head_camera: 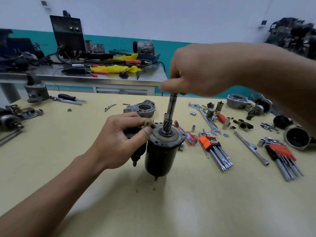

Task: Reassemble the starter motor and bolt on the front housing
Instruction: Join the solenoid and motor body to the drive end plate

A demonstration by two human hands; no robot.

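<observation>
The black starter motor body (161, 156) stands upright on the tan table (171, 202). A steel shaft (171, 108) with helical splines rises from its round end plate (168, 135). My right hand (201, 71) grips the top of this shaft from above. My left hand (123, 139) holds the solenoid side of the motor, its thumb and fingers pinching a small tan plastic piece (147, 124) at the plate's edge. The grey front housing (142, 107) lies on the table just behind the motor.
To the right lie two hex key sets (215, 149) (282, 156), a spanner (207, 120), an extension bar (249, 146), a red-handled screwdriver (186, 134), sockets and other starter parts (258, 106). More parts sit at the far left (10, 120). A steel bench (85, 74) with a welder stands behind.
</observation>
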